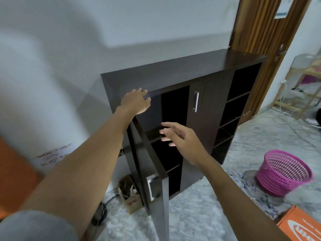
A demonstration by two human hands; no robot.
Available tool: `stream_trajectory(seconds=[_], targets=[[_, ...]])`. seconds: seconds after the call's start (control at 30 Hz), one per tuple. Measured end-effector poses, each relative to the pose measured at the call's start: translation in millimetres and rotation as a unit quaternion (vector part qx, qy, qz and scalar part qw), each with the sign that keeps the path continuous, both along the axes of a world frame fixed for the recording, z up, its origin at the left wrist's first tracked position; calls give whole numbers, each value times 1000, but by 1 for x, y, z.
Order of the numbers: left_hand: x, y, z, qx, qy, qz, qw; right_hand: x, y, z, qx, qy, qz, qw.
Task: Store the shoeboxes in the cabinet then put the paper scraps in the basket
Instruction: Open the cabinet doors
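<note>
Our left grip [136, 101] lay with loose fingers on the top edge of the open door [147, 153] of the cabinet [173, 70], probably to keep it open. Our right grip [180, 138], spread and empty, reached toward a shelf [154, 134]. One orange shoebox [302, 225] was cut off at the frame's corner; the dark shelves hid their content.

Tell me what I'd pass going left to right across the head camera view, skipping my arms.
handwritten note on the wall → open cabinet door → closed cabinet door → open shelves → pink basket on the floor. The small cardboard box and the orange box overlap their neighbours, so they are left out.
</note>
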State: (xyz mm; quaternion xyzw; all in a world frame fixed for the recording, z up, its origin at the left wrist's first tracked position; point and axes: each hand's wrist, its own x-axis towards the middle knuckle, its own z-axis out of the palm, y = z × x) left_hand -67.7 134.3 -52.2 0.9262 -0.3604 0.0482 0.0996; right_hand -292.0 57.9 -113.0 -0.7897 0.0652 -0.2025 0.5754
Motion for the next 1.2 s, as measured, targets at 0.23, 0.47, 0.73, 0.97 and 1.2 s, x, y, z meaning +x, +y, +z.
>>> stream_trajectory(seconds=[0.23,0.47,0.73,0.97,1.2], targets=[[16,-50,8,5,-2,-61,998,37,-88,-29,-25,22,-230,973],[27,-127,4,-22,-4,-107,994,104,-174,-29,-75,80,-287,952],[34,-192,1,-21,-12,-81,996,162,-243,-51,-47,51,-282,957],[39,-226,-3,-34,-1,-59,998,181,-265,-59,-23,-34,-267,963],[45,-232,-9,-54,4,-43,998,178,-273,-56,25,-19,-207,978]])
